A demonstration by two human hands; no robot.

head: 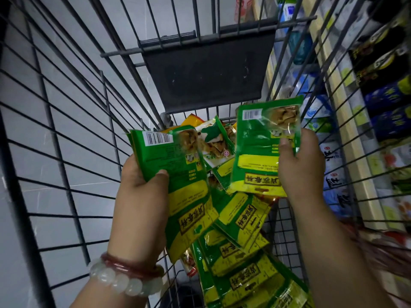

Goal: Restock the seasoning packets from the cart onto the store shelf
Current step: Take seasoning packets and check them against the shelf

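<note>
Stock in hand, seasoning restock, wire cart (73, 134) beside store shelf (347, 138).

Progress: early to middle, as judged. A heap of green-and-yellow seasoning packets (242, 258) lies in the cart along its near right side, running from the dark fold-down flap (209, 76) at the far end toward the near edge. None of the packets in view has reached the shelf. The shelf, seen through the cart's right wall, carries blue, white and dark packaged goods; no slot for this item can be made out. Left to do: carry the held packets over, place them, then clear the heap.

Left hand (142, 185): curled round a small stack of packets (178, 181), thumb pressed on the front face, fingers hidden behind. At least two packets by the edges showing; exact count unclear. Wrist bears a pale bead bracelet (124, 278) and a red bangle.

Right hand (300, 165): pinches a single packet (264, 147) by its right edge, thumb on the face, barcode uppermost, held above the heap.
</note>
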